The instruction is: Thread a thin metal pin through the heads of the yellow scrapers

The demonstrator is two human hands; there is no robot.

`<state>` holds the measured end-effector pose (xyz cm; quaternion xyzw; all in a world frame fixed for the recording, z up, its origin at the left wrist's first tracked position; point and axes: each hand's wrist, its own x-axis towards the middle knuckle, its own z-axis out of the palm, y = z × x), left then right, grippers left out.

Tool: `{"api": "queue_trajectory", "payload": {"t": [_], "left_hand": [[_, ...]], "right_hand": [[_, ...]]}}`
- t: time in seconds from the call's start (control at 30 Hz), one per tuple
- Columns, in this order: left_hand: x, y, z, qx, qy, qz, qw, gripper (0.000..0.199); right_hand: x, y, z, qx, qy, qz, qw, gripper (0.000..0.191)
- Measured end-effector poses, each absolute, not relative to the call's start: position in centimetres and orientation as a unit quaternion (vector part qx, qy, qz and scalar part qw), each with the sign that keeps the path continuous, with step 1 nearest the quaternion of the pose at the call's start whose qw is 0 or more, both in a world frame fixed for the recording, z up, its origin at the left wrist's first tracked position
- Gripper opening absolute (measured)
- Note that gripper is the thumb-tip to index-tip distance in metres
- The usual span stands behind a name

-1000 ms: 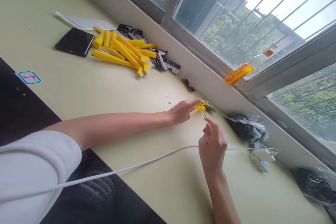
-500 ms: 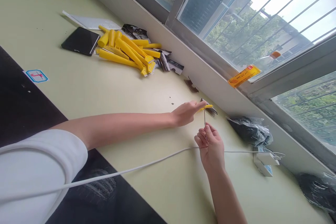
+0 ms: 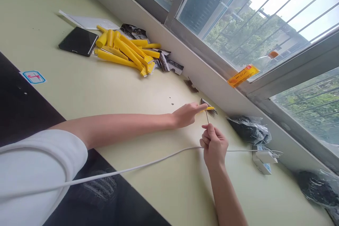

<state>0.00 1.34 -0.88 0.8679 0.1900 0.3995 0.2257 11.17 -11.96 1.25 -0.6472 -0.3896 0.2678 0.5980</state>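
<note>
On the pale tabletop (image 3: 100,93), a white cable (image 3: 159,160) passes beneath the right hand (image 3: 215,146).

Small yellow piece (image 3: 210,108) in left grip (image 3: 187,114); thin metal rod (image 3: 207,117), slightly tilted, in right grip (image 3: 214,143)

The smooth, pale yellow-green bench (image 3: 116,95) bears a heap of yellow tubular pieces (image 3: 129,51) and a flat black rectangular object (image 3: 78,41) towards ten o'clock, tiny metallic bits (image 3: 171,100) near the centre, and a clear plastic bag with black contents (image 3: 250,129) between three and four.
</note>
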Motion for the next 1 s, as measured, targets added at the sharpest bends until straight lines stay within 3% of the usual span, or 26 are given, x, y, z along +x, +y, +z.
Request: {"api": "queue_trajectory", "payload": {"t": [0.1,0.2,0.27,0.33,0.43,0.5,0.57,0.7,0.83,0.93,1.0], "left_hand": [[0.0,1.3,-0.8,0.873,0.195,0.392,0.216,0.049],[-0.1,1.3,-0.7,0.876,0.191,0.392,0.208,0.05],[-0.1,1.3,-0.7,0.876,0.197,0.39,0.203,0.051],[-0.1,1.1,-0.7,0.874,0.204,0.389,0.206,0.05],[-0.1,1.0,-0.8,0.872,0.204,0.386,0.223,0.049],[-0.1,1.0,-0.9,0.869,0.199,0.388,0.234,0.047],[0.0,1.1,-1.0,0.863,0.188,0.401,0.245,0.045],[0.3,1.4,-1.2,0.847,0.162,0.431,0.266,0.04],[0.4,1.5,-1.2,0.847,0.155,0.437,0.26,0.037],[0.4,1.4,-1.2,0.848,0.149,0.431,0.272,0.035],[0.2,1.3,-1.1,0.844,0.151,0.427,0.289,0.034]], "right_hand": [[12.5,-11.9,1.9,-0.537,-0.32,0.504,0.596,0.023],[12.9,-11.8,2.1,-0.499,-0.301,0.55,0.599,0.018],[12.4,-11.8,1.9,-0.548,-0.318,0.468,0.616,0.024],[11.9,-11.9,1.6,-0.633,-0.368,0.28,0.621,0.033],[11.3,-11.8,0.9,-0.695,-0.483,-0.04,0.531,0.034],[11.2,-11.7,0.5,-0.689,-0.533,-0.13,0.474,0.037],[11.0,-11.5,0.3,-0.684,-0.524,-0.089,0.499,0.037],[10.8,-11.1,1.0,-0.627,-0.384,0.223,0.64,0.033],[11.4,-11.2,2.0,-0.516,-0.304,0.483,0.638,0.027],[11.6,-11.3,1.8,-0.509,-0.306,0.499,0.631,0.025],[11.3,-11.2,1.4,-0.574,-0.341,0.387,0.635,0.031]]}}
